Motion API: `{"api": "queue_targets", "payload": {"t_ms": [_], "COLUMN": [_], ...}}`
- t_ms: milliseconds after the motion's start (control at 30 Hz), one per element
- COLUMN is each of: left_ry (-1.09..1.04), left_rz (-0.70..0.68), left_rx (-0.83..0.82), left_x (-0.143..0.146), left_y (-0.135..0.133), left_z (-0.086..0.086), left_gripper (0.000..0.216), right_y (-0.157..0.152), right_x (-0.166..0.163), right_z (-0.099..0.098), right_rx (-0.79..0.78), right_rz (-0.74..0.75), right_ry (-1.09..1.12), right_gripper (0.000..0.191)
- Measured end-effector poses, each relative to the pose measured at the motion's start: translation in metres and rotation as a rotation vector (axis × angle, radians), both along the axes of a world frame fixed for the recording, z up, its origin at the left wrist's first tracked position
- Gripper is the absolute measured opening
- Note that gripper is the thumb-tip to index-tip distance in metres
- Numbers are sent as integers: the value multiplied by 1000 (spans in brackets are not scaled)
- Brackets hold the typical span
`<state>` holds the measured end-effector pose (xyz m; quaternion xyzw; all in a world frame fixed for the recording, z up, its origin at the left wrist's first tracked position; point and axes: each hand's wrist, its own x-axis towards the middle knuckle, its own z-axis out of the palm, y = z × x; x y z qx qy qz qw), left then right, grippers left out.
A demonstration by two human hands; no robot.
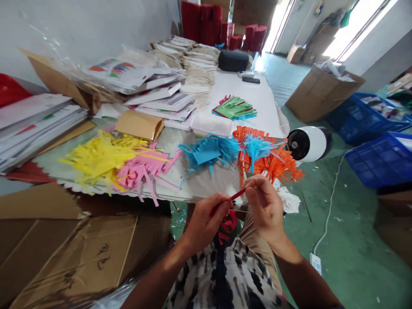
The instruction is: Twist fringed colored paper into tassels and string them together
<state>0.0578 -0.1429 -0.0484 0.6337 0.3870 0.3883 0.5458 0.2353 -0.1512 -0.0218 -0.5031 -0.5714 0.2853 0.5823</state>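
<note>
No text can be read with certainty. Dark handwritten characters (103, 254) are borne by the cardboard box (86, 240) beside the near edge of the tabletop (206, 189), but they cannot be made out. Coloured print is seen on white packets (169, 104) stacked toward the left edge, too small to be deciphered.

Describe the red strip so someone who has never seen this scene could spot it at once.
Find the table strewn with paper fringes. At its near edge, the red strip runs between the left hand and right hand. It is thin and red, unlike the yellow, pink, blue and orange fringes behind it.
</note>
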Motion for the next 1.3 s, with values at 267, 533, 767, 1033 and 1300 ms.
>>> {"api": "queue_targets", "payload": {"t_ms": [267,533,767,1033,1300], "left_ry": [41,178,298,396,774], "left_rz": [-72,4,53,9,-33], "left_rx": [-101,-90,137,519,705], "left_x": [0,-22,-48,-71,-23], "left_y": [-5,4,31,140,352], "left_z": [-20,-34,-18,39,81], "left_gripper": [35,36,29,22,25], "right_y": [13,102,122,136,324], "right_x": [14,74,93,115,101], "right_z": [-5,36,3,10,29], "right_rx": [-278,209,282,96,-118], "right_rz": [271,-140,108,20,-78], "right_ry": [44,-93,-927,-930,-1210], "right_gripper": [34,24,35,33,34]}}
